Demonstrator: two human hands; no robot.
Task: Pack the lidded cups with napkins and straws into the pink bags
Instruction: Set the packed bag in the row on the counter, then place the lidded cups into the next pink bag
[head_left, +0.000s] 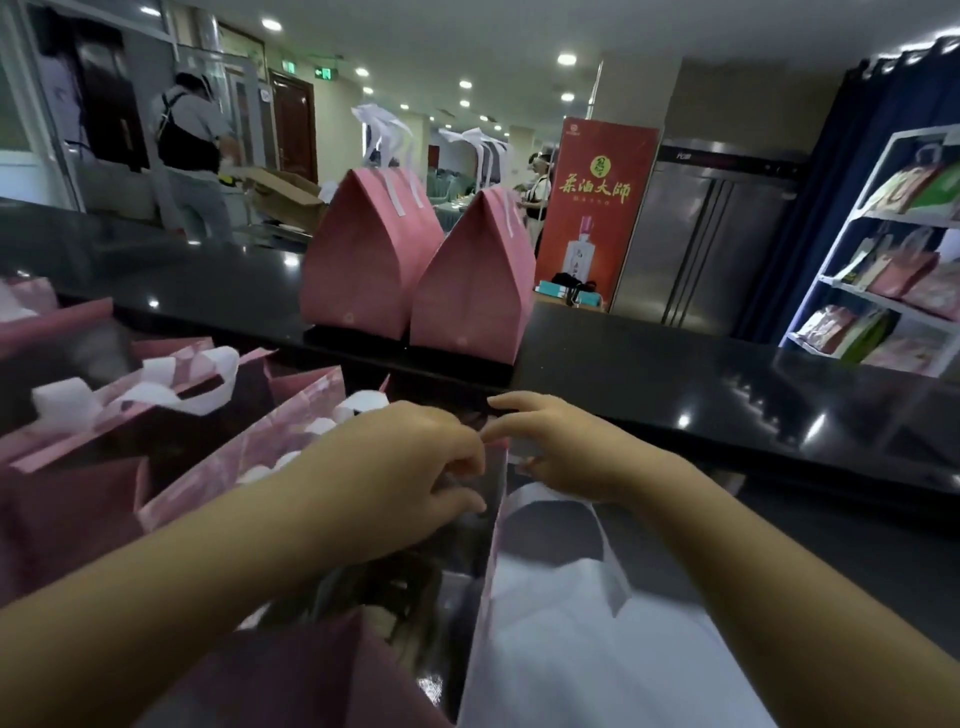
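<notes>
Right below me stands an open pink bag (491, 545) with a white handle strap (561, 506) hanging over its right side. My left hand (410, 467) curls its fingers over the bag's top rim. My right hand (550, 447) pinches the same rim from the right, fingertips almost meeting the left hand's. The bag's inside is dark and blurred, so I cannot tell what it holds. Another open pink bag (291, 415) to the left shows white lids (358, 402) inside. Two closed pink bags (363, 265) (472, 291) stand on the black counter.
The black counter (675, 374) runs across ahead of me. More open pink bags (78, 447) with white straps crowd the left. A red banner (597, 208), a steel fridge and a shelf of packages (893, 270) lie beyond. A person (192, 145) stands at the back left.
</notes>
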